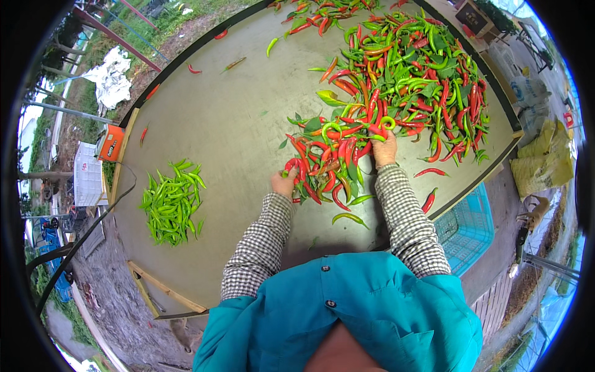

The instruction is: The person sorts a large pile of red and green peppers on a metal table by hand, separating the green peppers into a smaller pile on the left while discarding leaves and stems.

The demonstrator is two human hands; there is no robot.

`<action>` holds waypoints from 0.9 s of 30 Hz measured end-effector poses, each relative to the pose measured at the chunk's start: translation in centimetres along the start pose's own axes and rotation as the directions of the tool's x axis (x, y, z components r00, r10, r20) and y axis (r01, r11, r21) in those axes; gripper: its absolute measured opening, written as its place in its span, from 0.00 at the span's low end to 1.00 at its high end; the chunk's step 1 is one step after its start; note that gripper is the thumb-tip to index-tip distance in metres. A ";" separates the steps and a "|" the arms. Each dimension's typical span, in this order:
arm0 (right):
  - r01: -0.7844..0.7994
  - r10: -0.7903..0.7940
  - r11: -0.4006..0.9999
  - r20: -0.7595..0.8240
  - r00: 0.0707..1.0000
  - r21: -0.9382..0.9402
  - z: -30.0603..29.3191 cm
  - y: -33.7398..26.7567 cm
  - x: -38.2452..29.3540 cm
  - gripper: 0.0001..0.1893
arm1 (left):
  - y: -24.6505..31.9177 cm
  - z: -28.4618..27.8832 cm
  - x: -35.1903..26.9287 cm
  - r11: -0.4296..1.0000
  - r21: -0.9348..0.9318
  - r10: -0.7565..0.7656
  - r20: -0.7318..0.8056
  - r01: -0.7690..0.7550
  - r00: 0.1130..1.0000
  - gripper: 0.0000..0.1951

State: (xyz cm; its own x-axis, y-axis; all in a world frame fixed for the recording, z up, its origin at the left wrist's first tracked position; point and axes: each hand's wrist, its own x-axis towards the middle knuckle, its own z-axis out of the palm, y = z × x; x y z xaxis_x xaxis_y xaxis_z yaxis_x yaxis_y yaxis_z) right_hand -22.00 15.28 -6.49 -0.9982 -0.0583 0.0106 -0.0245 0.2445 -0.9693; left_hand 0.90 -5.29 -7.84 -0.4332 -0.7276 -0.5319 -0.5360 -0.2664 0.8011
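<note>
A spread of red and green chili peppers [341, 149], mixed with leaves, lies on the grey tabletop [228, 125] between my hands. My left hand [284, 184] is at its left edge, with a red chili and the end of a green one at its fingers. At the right side, my right hand [385, 151] grips red chilies beside a curled green chili [387, 122]. Some fingers of both hands are hidden by the peppers. Beyond my right hand rises a larger heap of mixed chilies and leaves [418, 74].
A pile of only green chilies [172, 204] sits on the left of the table. Stray chilies lie near the black-edged far rim. A blue plastic crate [469, 228] stands below the right edge. An orange box [110, 142] and a dark cable [88, 232] are at the left.
</note>
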 end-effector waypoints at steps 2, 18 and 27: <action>-0.011 0.009 1.000 0.104 0.995 0.013 0.8 0.7 0.1 0.19 | 2.4 0.9 -1.5 0.999 -0.012 -0.039 -0.001 0.039 0.999 0.21; 0.711 -0.224 0.556 0.746 0.627 -0.430 7.0 -13.7 -6.8 0.13 | 1.3 -1.0 -2.7 0.992 0.018 0.125 -0.106 -0.124 0.986 0.19; 0.710 0.229 0.302 0.771 0.594 -0.636 13.8 -12.1 -7.8 0.14 | -1.4 -2.1 -1.1 0.980 0.090 0.183 -0.086 -0.175 0.979 0.18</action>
State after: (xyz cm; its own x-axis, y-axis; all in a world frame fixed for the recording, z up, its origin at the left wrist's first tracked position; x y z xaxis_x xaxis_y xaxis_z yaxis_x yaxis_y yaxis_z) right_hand -13.16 -0.57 1.73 -0.5566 -0.7251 -0.4055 -0.7505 0.6482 -0.1289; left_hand 3.64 -5.49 -7.80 -0.4601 -0.8156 -0.3509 -0.5149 -0.0768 0.8538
